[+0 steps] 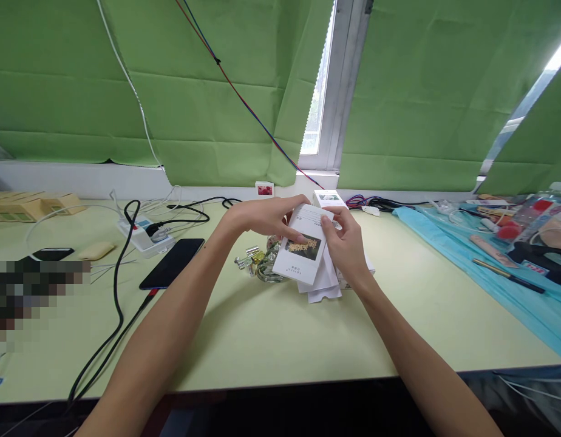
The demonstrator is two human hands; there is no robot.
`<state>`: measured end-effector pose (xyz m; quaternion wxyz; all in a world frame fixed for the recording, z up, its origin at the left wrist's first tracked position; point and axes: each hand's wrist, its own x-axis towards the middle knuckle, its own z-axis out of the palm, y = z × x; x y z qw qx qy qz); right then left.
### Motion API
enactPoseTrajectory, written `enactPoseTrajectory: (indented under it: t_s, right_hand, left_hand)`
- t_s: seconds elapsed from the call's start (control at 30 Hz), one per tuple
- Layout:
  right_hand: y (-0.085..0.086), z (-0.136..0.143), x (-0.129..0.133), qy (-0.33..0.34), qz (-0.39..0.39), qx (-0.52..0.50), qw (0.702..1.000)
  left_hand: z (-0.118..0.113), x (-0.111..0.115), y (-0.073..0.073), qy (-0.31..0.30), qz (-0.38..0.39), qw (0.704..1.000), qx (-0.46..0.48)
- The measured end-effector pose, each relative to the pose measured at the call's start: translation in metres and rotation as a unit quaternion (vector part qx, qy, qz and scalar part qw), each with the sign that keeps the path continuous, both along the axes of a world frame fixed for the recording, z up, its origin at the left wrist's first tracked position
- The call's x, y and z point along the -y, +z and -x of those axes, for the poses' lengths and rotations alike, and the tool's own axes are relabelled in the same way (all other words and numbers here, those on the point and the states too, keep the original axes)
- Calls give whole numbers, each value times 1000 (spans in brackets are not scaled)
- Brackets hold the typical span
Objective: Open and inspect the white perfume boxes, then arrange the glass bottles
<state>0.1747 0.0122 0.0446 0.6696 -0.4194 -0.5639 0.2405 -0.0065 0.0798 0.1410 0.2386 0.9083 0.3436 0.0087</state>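
A small white cardboard box (299, 262) with a picture of yellow flowers is held tilted over the table, its printing upside down to me. White flaps (325, 280) stick out below and behind it. My left hand (274, 215) grips the box from the upper left, thumb on the picture. On the right edge, my right hand (345, 243) is closed, with its thumb on the front face. Just left of the box lie clear glass bottles (268, 267) and gold and clear pieces (248, 261), partly hidden by the box.
Behind my hands stands another white box (328, 198). A black phone (171, 264), a white power strip (146, 238) and black cables (118, 291) lie to the left. On the right, a blue plastic sheet (448, 243) carries pens and a bottle (542, 203).
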Motion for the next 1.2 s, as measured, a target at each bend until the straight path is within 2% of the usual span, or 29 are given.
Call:
enactPoseTrajectory:
  t_s: [1.2]
  right_hand:
    - [-1,-1,0,-6,3,-6,1000]
  left_hand:
    - [0,3,2,-20,-20,1000,3]
